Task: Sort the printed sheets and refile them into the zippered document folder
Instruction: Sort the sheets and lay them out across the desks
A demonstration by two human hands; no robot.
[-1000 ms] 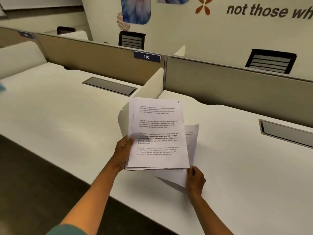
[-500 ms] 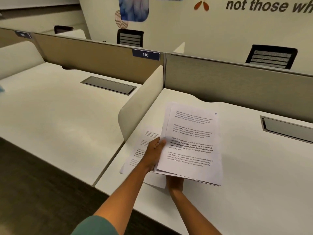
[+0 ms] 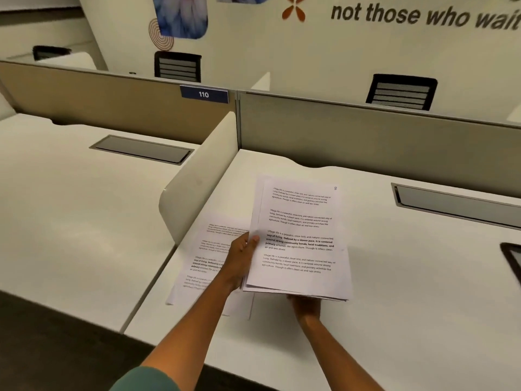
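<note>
A stack of printed sheets (image 3: 301,241) hovers low over the white desk (image 3: 408,292). My left hand (image 3: 241,261) grips the stack's left edge, thumb on the top page. My right hand (image 3: 306,306) supports the stack from below at its near edge, mostly hidden under the paper. Further printed sheets (image 3: 205,261) lie flat on the desk to the left, partly covered by my left arm. A dark object (image 3: 511,261) shows at the right edge; I cannot tell whether it is the zippered folder.
A low curved divider (image 3: 197,179) separates this desk from the neighbouring desk (image 3: 70,221) on the left. Partition panels (image 3: 366,136) run along the back. Grey cable hatches (image 3: 456,203) (image 3: 143,149) sit in both desktops. Black chairs (image 3: 401,91) stand beyond the partitions.
The stack swung from upright over the divider to the right and down over the right desk. Sheets now lie on the desk at left. My right hand moved under the stack.
</note>
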